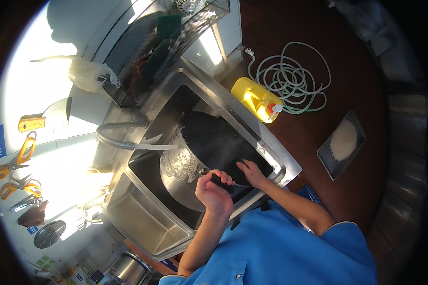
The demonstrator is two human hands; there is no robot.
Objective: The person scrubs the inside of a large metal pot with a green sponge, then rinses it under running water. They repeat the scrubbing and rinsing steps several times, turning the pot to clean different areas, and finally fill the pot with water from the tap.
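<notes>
A large pan (214, 137) with a dark inside and a shiny metal outside is tilted on its side in a steel sink basin. My left hand (215, 192) grips its black handle (221, 182). Inside the pan, near the rim closest to me, my right hand (252, 173) has its fingers on what looks like a dark green scouring pad (237, 164), hard to make out against the dark surface. From the curved faucet (119, 142) a stream of water (155, 146) strikes the pan's far edge and sheets down its outer wall.
A second basin (146, 213) adjoins at left. Behind stands a mesh rack (128, 64) with scouring pads. Scissors (21, 156) and a cleaver (57, 117) hang on the wall. On the floor are a yellow jug (251, 96), a coiled hose (289, 76) and a tray (334, 169) of white grains.
</notes>
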